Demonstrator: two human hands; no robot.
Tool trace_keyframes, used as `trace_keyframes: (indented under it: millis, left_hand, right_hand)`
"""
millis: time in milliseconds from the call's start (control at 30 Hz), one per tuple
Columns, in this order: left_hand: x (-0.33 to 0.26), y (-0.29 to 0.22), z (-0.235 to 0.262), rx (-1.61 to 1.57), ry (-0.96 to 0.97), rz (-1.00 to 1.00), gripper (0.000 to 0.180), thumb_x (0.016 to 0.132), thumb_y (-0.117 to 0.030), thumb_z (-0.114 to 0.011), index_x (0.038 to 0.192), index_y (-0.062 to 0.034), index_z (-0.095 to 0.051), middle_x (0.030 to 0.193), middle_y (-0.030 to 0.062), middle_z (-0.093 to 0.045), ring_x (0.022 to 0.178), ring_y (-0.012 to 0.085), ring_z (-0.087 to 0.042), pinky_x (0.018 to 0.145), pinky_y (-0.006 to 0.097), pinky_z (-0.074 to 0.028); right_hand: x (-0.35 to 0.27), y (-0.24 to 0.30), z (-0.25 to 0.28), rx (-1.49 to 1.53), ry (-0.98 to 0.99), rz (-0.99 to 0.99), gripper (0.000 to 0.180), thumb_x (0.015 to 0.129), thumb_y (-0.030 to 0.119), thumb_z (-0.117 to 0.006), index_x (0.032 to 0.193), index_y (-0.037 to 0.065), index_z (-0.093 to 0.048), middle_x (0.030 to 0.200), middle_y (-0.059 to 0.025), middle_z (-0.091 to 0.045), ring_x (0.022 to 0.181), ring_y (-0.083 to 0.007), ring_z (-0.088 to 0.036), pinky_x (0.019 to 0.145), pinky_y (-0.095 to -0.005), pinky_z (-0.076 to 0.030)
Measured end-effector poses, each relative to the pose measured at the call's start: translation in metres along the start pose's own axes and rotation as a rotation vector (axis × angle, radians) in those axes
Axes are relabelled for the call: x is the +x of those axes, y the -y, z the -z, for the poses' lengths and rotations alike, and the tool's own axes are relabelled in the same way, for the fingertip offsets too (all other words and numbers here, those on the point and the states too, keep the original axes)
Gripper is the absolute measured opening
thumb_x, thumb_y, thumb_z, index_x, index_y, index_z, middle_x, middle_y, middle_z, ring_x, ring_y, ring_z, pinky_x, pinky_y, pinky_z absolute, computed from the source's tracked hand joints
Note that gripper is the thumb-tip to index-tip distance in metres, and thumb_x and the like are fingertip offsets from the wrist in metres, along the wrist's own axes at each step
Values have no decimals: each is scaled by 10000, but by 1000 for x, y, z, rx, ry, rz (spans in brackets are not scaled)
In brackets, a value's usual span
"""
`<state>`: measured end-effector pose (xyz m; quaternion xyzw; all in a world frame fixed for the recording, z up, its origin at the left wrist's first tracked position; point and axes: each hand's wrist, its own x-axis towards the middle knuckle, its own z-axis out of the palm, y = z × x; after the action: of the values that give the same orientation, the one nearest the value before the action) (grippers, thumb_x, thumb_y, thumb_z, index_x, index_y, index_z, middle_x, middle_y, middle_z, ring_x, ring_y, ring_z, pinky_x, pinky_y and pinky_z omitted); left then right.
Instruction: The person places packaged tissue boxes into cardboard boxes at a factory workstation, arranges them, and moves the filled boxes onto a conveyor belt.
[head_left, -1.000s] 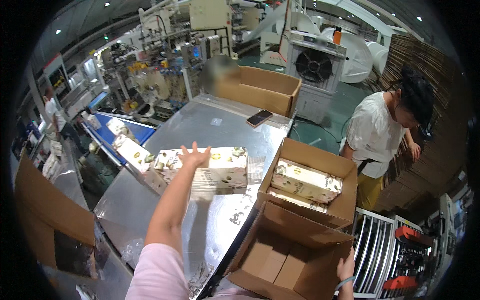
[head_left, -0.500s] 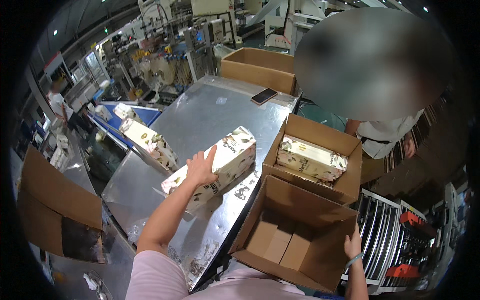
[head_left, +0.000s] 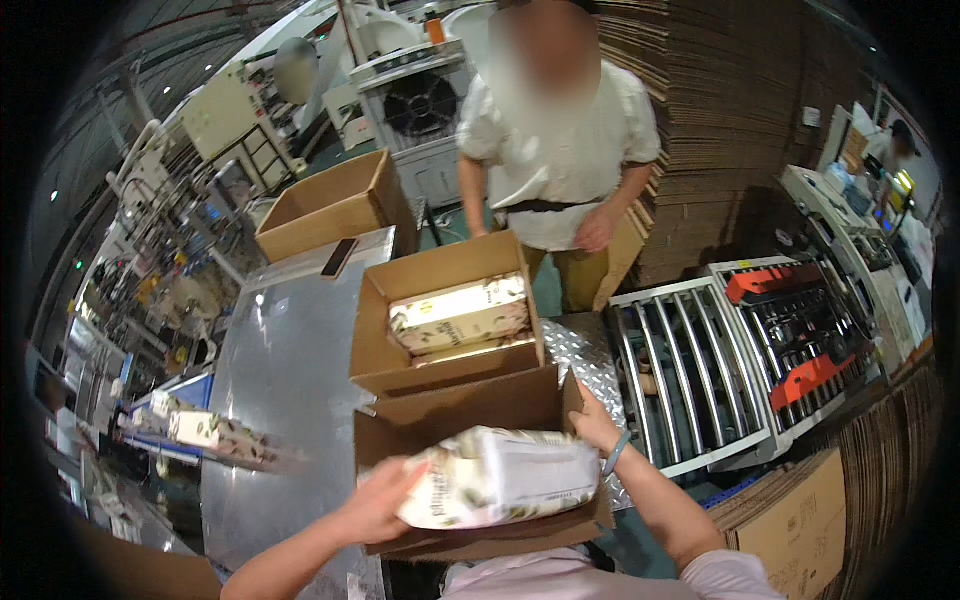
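My left hand (head_left: 388,502) is closed on the end of a long white pack with a floral print (head_left: 510,478), slightly blurred by motion. The pack lies tilted across the mouth of an open cardboard box (head_left: 470,408) close in front of me, hiding most of its inside. My right hand (head_left: 594,420), with a band at the wrist, grips that box's right wall at the rim. Just beyond stands a second open cardboard box (head_left: 385,362), touching the first. Floral packs (head_left: 460,318) lie inside it.
A metal table (head_left: 275,380) stretches left, with a phone (head_left: 339,258) and another carton (head_left: 325,208) at its far end. More packs (head_left: 195,428) are on a blue conveyor. A roller conveyor (head_left: 690,370) stands right. A co-worker (head_left: 560,150) stands beyond the boxes, before stacked cardboard (head_left: 730,130).
My left hand has lifted the pack off the table and brought it right, over the near box. My right hand stays on the box's right wall. The view has swung right.
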<state>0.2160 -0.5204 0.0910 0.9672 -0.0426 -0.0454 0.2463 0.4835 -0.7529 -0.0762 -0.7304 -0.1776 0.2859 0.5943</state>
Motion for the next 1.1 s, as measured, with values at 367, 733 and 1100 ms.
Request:
trace_keyframes:
  millis: [367,733,1100]
  left_hand:
    - [112,139,-303,-111,536,24,613,790,-219,-575,1353,-180,-336,1030,257,-542,938,400,-551,834,463,-449]
    - [-129,183,39,-243,-1325,717,315,785,-58,-598,1088,8,-541,969,163,-599,864,298,-591,783,363,-467]
    - [-243,257,45,372,-1432,984,565,761,-156,-649,1282,-68,-447,1293,201,-414,1178,392,-398,988,462,-322]
  right_hand:
    - [-32,55,-50,-132,-4,-65,692,795,-115,-452,1426,13,-196,1293,-150,-473,1134,-173,-493,937,-259,-391]
    - [-26,18,5,-458,23,99,526,838,-4,-502,1345,-17,-362,1315,-155,-456,1156,-246,-455,983,-341,-359]
    - [-9,2,38,-969,-17,177,503,880,182,-594,1261,-92,-412,1200,-216,-528,1068,-285,-496,958,-351,-383]
